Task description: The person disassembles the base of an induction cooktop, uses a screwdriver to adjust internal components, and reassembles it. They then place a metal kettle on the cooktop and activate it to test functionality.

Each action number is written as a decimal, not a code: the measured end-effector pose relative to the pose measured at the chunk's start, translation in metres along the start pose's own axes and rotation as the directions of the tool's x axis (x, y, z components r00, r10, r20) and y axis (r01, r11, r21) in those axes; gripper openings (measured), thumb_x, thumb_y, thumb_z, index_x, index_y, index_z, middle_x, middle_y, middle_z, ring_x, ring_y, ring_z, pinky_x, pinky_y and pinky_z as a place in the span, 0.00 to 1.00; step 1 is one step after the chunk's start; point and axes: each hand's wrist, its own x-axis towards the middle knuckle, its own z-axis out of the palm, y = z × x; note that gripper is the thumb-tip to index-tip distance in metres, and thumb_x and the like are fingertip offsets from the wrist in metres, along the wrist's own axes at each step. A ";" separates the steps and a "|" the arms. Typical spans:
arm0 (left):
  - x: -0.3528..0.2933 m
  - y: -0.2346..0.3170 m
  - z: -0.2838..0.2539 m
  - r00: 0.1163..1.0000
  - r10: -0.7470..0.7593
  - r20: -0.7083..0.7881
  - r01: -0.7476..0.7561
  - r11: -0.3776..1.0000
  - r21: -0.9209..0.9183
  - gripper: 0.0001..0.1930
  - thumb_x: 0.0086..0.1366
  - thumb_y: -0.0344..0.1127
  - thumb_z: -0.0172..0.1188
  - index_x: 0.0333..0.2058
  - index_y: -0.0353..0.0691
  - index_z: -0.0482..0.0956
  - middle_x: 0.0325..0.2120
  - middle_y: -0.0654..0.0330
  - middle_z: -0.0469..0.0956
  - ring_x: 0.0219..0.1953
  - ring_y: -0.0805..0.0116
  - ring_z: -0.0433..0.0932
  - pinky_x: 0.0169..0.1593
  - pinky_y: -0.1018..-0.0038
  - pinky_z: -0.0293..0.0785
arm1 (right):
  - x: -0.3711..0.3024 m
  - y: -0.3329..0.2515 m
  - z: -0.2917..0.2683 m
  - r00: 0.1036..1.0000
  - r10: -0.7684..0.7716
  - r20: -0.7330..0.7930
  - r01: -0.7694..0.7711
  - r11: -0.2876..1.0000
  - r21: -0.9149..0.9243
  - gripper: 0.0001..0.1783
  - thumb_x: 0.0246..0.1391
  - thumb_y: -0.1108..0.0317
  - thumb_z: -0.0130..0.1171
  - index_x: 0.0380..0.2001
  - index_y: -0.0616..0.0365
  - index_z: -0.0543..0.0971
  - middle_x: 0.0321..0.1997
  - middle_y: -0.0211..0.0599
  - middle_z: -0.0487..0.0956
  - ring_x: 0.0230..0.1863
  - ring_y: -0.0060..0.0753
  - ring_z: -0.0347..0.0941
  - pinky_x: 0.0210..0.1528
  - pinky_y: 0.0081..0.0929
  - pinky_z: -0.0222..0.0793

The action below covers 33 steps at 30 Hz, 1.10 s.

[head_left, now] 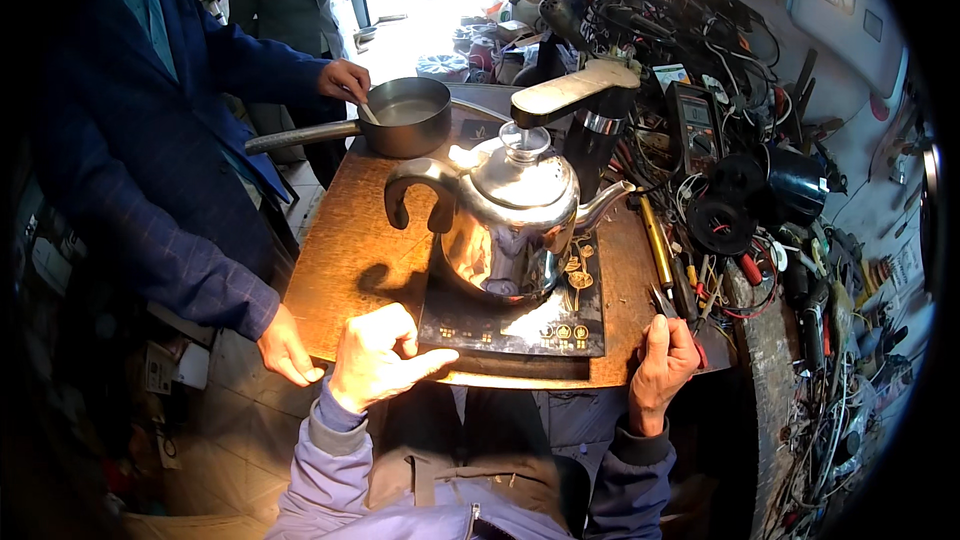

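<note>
My left hand point(378, 357) is at the table's front edge, fingers curled and thumb stretched toward the black induction cooker point(480, 330). I see nothing in it. My right hand point(660, 370) is closed at the front right edge, thumb against the fingers; whether it holds anything is hidden. Just beyond it are a pointed metal tool point(661, 302) and a red handle point(699, 354). On the cooker stands a shiny steel kettle point(505, 225), its dark handle to the left and spout to the right. A black dispenser with a pale top point(575, 88) reaches over its lid.
A person in a dark blue jacket point(150, 140) stands at left, one hand point(343, 82) over a dark saucepan point(410, 115), the other point(288, 348) by the wooden table's corner point(325, 310). Another person point(280, 0) stands behind. Cables, tools and a multimeter point(695, 125) crowd the right.
</note>
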 end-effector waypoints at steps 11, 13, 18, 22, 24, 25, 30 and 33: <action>-0.008 -0.010 -0.003 0.967 0.128 -0.220 -0.136 0.991 -0.021 0.20 0.67 0.36 0.65 0.17 0.37 0.70 0.14 0.58 0.66 0.15 0.64 0.67 0.21 0.66 0.61 | 0.001 0.010 -0.002 0.999 0.033 -0.021 -0.034 0.999 -0.038 0.20 0.70 0.68 0.58 0.21 0.57 0.69 0.19 0.19 0.65 0.23 0.13 0.57 0.26 0.21 0.51; -0.006 -0.013 0.003 0.957 0.131 -0.260 -0.145 0.989 -0.034 0.20 0.68 0.37 0.64 0.18 0.36 0.70 0.15 0.57 0.66 0.15 0.59 0.67 0.22 0.65 0.61 | -0.001 0.001 -0.002 0.996 0.082 -0.039 -0.081 0.997 0.005 0.20 0.71 0.67 0.58 0.21 0.56 0.69 0.19 0.19 0.65 0.22 0.14 0.56 0.25 0.21 0.50; -0.011 -0.017 0.003 0.938 0.199 -0.283 -0.192 0.980 0.052 0.15 0.69 0.32 0.62 0.22 0.37 0.73 0.15 0.58 0.63 0.16 0.57 0.65 0.22 0.63 0.60 | 0.000 0.007 -0.004 1.000 -0.006 -0.012 0.006 0.998 -0.055 0.20 0.72 0.65 0.57 0.23 0.58 0.69 0.22 0.21 0.66 0.25 0.15 0.57 0.29 0.21 0.52; -0.013 -0.020 0.005 0.927 0.228 -0.296 -0.204 0.973 0.112 0.14 0.68 0.30 0.61 0.22 0.37 0.73 0.16 0.58 0.63 0.16 0.58 0.65 0.21 0.64 0.60 | 0.002 0.007 0.002 0.997 -0.080 -0.025 0.077 0.994 -0.079 0.20 0.72 0.65 0.57 0.23 0.59 0.69 0.22 0.21 0.66 0.26 0.15 0.57 0.29 0.22 0.53; -0.014 -0.018 0.003 0.921 0.218 -0.322 -0.204 0.976 0.077 0.15 0.68 0.29 0.60 0.21 0.37 0.72 0.16 0.58 0.64 0.16 0.58 0.66 0.21 0.65 0.60 | 0.002 0.011 -0.001 0.997 -0.073 -0.016 0.071 0.993 -0.090 0.20 0.72 0.65 0.57 0.23 0.59 0.69 0.22 0.21 0.65 0.25 0.15 0.56 0.29 0.22 0.53; -0.015 -0.012 0.002 0.920 0.203 -0.335 -0.204 0.978 0.034 0.15 0.68 0.29 0.60 0.20 0.37 0.72 0.16 0.57 0.64 0.16 0.59 0.66 0.21 0.65 0.60 | 0.001 0.012 -0.004 0.997 -0.069 -0.017 0.067 0.993 -0.099 0.20 0.72 0.65 0.57 0.23 0.58 0.69 0.21 0.21 0.65 0.25 0.15 0.56 0.28 0.22 0.52; -0.070 -0.006 0.024 0.916 0.285 -0.283 -0.336 0.929 -0.153 0.14 0.61 0.28 0.61 0.18 0.38 0.70 0.15 0.60 0.66 0.15 0.59 0.67 0.20 0.68 0.61 | 0.002 0.020 -0.011 1.000 -0.007 -0.023 0.006 0.997 -0.072 0.21 0.71 0.67 0.57 0.21 0.58 0.68 0.20 0.20 0.63 0.25 0.15 0.55 0.27 0.23 0.51; -0.147 -0.031 0.059 0.997 0.067 -0.047 -0.067 0.998 -0.003 0.15 0.61 0.36 0.68 0.19 0.41 0.74 0.17 0.59 0.71 0.17 0.56 0.72 0.22 0.66 0.69 | 0.003 0.022 0.003 0.999 -0.009 0.031 0.011 0.998 -0.062 0.19 0.70 0.69 0.58 0.22 0.59 0.69 0.20 0.19 0.63 0.24 0.15 0.56 0.27 0.23 0.51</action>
